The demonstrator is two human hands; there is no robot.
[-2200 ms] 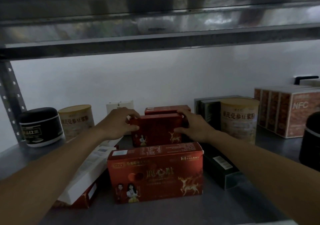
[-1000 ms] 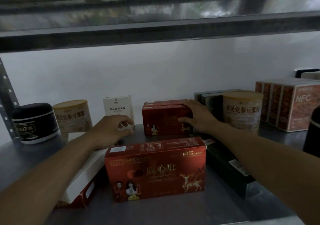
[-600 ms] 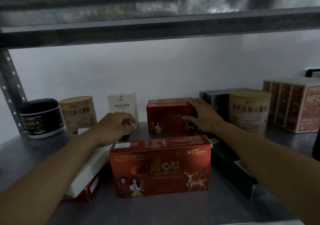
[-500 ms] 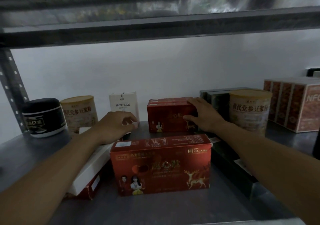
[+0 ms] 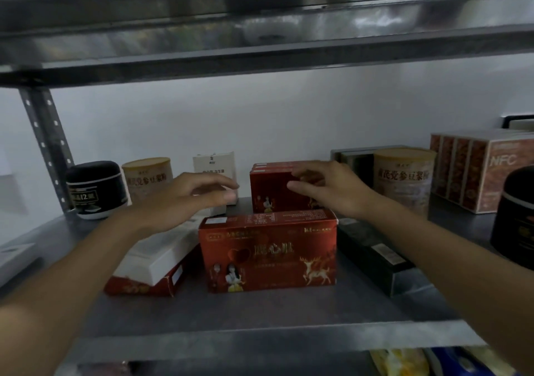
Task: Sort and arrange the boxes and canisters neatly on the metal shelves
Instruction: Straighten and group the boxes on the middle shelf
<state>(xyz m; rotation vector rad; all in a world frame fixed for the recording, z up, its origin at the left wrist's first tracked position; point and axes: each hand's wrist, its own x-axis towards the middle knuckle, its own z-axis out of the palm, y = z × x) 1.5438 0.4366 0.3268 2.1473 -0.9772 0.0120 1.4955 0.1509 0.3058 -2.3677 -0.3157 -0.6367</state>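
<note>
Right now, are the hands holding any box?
Nothing is held. The left hand is open before the white box; the right hand is open at the small red boxes.

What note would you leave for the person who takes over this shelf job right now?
Hands: the left hand is open and holds nothing, in front of the upright white box. The right hand is open and holds nothing, by the small red boxes.
Done: the small red boxes stand together at the back. The left tan canister, right tan canister and NFC boxes stand upright.
Left: the big red box stands alone in front. The lying white box rests tilted on a flat red box, and a dark box lies on the right. These probably need lining up.
</note>
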